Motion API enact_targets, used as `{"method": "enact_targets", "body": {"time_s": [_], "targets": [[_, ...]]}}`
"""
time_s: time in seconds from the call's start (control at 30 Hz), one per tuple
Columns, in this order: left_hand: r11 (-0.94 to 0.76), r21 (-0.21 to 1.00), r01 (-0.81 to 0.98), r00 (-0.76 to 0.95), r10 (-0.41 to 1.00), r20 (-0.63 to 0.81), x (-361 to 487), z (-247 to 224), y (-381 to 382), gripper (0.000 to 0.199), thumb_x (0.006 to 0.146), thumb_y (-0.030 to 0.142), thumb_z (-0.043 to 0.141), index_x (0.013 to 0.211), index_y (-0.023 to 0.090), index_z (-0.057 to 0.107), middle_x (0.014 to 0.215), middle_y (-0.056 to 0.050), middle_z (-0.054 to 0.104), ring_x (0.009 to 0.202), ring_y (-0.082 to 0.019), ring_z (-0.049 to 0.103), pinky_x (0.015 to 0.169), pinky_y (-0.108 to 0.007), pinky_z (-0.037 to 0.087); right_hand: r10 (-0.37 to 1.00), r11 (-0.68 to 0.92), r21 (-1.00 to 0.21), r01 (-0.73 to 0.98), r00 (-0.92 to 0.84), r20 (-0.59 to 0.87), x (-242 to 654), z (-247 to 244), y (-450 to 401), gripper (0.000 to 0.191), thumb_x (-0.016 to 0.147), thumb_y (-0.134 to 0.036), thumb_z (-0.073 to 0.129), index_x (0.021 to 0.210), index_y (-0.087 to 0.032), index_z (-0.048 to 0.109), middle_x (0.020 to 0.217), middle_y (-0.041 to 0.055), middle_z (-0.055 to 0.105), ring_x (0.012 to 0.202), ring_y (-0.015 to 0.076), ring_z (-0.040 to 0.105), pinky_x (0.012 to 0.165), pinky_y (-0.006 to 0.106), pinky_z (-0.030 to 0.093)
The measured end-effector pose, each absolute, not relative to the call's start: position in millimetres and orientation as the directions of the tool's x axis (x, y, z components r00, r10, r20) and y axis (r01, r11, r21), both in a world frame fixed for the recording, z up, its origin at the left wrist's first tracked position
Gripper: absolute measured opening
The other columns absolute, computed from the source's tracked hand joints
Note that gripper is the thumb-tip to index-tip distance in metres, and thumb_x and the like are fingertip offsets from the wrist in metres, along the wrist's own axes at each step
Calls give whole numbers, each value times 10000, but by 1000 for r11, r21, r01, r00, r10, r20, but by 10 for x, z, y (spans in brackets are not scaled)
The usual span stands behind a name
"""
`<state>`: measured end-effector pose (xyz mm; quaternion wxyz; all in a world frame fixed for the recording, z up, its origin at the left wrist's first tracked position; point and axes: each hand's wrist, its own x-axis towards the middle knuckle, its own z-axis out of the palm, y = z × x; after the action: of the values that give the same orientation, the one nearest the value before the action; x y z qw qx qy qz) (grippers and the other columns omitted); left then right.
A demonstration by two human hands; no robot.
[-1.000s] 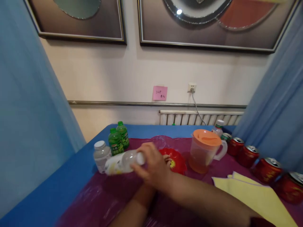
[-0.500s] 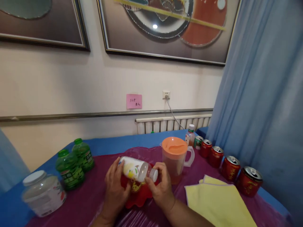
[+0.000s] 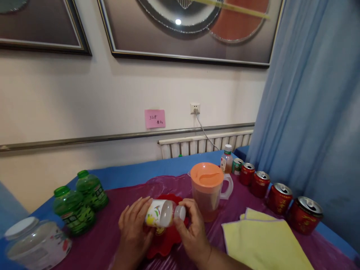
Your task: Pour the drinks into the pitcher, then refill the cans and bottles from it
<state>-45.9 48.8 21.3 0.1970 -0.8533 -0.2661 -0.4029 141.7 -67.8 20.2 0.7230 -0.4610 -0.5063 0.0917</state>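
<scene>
A clear plastic bottle with a white printed label lies sideways between my hands. My left hand wraps round its base end. The fingers of my right hand close on its whitish cap at the other end. Under the bottle is a red dish with a wavy rim, partly hidden by my hands. Just beyond my right hand stands a clear pitcher with an orange lid and a pale handle.
Two green bottles and a white-lidded jar stand at left. Folded yellow cloths lie at right, beside a row of several cans and a small bottle. Purple sheeting covers part of the blue table.
My left hand has shifted along the bottle and covers more of its label. The bottle is more level, and the whole view has tilted and shifted slightly.
</scene>
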Motion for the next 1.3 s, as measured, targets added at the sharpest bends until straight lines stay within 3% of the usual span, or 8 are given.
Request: {"method": "enact_targets", "body": {"time_s": [0.17,0.4,0.63,0.77,0.83,0.93,1.0,1.3], "targets": [[-771,-105,628,529,323,785,-475,300,434,543,890,390,588,1399,218,506,1288,-158,693,1222,-349,616,1134,-513,295,641,458,-789,410,463,613,1437,221,-694,257,948,-426,630,1149,-266,631,982,27,657,859,193,646,752,319,533],[-768,-94,633,529,341,777,-460,346,421,509,883,404,597,1354,219,541,1255,-147,714,1179,-350,643,1131,-529,268,595,503,-700,507,384,706,1472,271,-714,244,976,-342,576,1209,-276,610,987,32,642,867,190,634,767,333,534],[-758,-64,649,523,384,761,-451,336,418,510,878,351,577,1370,228,521,1274,-138,714,1173,-326,652,1118,-513,275,570,528,-604,596,279,773,1468,233,-771,508,944,-145,488,1406,-352,527,1350,79,556,1227,238,592,1018,457,518],[-773,-46,632,533,391,750,-449,338,380,527,865,350,587,1374,223,527,1296,-140,704,1198,-335,636,1122,-516,273,576,448,-648,616,356,736,1447,200,-790,706,925,-284,624,1564,-289,325,1447,136,507,1344,303,511,1097,537,459],[-777,-33,629,534,401,745,-446,344,357,538,857,336,589,1381,229,530,1312,-133,698,1217,-335,626,1132,-516,264,599,413,-697,586,401,693,1463,208,-785,641,908,-371,680,1483,-251,424,1332,134,579,1239,295,579,1034,499,509],[-769,-13,640,527,426,735,-442,353,333,549,843,297,583,1386,236,530,1332,-126,689,1245,-329,611,1146,-515,247,633,405,-713,573,387,671,1499,227,-770,318,959,-366,624,1252,-251,581,1132,81,641,1055,238,638,916,410,554],[-764,-4,645,524,439,730,-436,356,323,547,845,277,573,1388,232,524,1341,-132,683,1255,-325,605,1149,-519,240,624,418,-685,597,358,694,1509,228,-772,274,987,-324,573,1252,-252,580,1145,81,634,1069,229,629,929,403,545],[-796,27,605,532,430,729,-422,389,274,528,931,436,565,1411,225,500,1323,-146,691,1244,-319,618,1138,-514,248,497,452,-413,790,162,853,1520,336,-906,487,986,-185,494,1466,-242,439,1264,136,570,1147,261,573,968,472,499]]}}
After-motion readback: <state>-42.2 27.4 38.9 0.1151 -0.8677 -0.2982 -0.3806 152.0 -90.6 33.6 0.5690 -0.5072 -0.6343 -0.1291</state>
